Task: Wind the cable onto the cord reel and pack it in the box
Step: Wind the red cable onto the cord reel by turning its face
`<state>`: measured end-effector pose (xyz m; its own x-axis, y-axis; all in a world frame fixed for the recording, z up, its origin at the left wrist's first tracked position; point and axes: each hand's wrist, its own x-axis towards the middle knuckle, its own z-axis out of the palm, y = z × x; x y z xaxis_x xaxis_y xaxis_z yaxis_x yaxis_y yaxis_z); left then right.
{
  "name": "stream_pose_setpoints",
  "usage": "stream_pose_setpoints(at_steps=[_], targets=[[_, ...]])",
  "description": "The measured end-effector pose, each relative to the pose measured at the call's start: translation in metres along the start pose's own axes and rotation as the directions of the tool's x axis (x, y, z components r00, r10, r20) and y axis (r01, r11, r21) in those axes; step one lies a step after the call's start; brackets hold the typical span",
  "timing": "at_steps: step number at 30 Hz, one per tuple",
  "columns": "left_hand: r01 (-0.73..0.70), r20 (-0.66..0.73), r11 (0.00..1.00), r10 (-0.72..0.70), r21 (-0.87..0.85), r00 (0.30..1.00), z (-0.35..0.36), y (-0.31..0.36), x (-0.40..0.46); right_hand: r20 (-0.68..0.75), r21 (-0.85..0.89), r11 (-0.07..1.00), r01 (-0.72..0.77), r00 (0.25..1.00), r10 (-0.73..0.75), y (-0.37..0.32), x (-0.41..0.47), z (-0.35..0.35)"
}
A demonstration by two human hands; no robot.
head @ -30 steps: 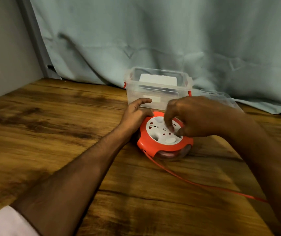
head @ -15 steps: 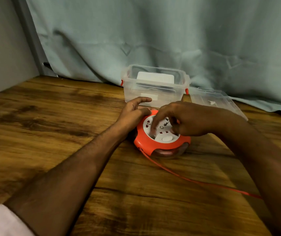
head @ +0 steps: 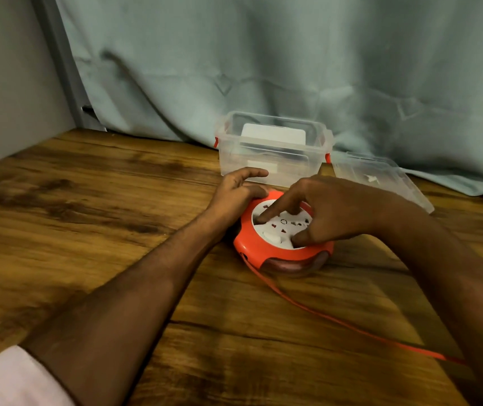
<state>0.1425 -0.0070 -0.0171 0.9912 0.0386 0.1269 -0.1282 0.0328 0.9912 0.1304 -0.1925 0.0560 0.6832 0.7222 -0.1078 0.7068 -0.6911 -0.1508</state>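
A round orange cord reel (head: 281,254) with a white socket face (head: 278,227) lies flat on the wooden table (head: 117,206). My left hand (head: 237,191) grips its far left rim, index finger lifted. My right hand (head: 328,212) rests on top, with fingertip and thumb pressed on the white face. A flat orange cable (head: 337,317) leaves the reel's near left side and runs across the table to the lower right, under my right forearm. Just behind the reel stands the clear plastic box (head: 272,159), open, with red latches.
The box's clear lid (head: 380,180) lies flat to the right of the box. A pale blue curtain (head: 293,68) hangs along the table's back edge. A grey wall (head: 5,83) closes the left side. A white label shows through the box's back wall.
My right hand has turned on the white face, its fingertip sweeping from the right to the far left of the disc. The left hand keeps its hold on the rim.
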Motion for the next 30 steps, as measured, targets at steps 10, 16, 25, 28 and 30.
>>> stream_pose_setpoints(at_steps=[10,16,25,28,30], targets=[[-0.060,-0.044,0.996,0.057,-0.066,0.997,-0.003,-0.005,0.006,-0.310,-0.033,0.968,-0.249,0.923,0.227,-0.002,0.012,0.019],[-0.060,-0.072,0.998,0.057,-0.035,0.996,-0.005,-0.009,0.010,-0.261,-0.090,0.993,-0.074,0.964,0.048,0.001,0.007,0.002],[-0.147,0.041,0.987,0.149,-0.058,0.988,-0.001,-0.011,0.011,0.080,0.097,0.994,0.055,0.995,-0.063,0.011,0.001,-0.005],[-0.127,0.074,0.989,0.133,-0.077,0.988,-0.003,-0.011,0.011,0.061,0.078,0.994,0.082,0.994,-0.087,0.010,0.003,-0.003],[-0.109,0.100,0.990,0.118,-0.088,0.988,-0.003,-0.012,0.012,0.066,0.076,0.994,0.079,0.994,-0.084,0.008,0.003,0.000]])
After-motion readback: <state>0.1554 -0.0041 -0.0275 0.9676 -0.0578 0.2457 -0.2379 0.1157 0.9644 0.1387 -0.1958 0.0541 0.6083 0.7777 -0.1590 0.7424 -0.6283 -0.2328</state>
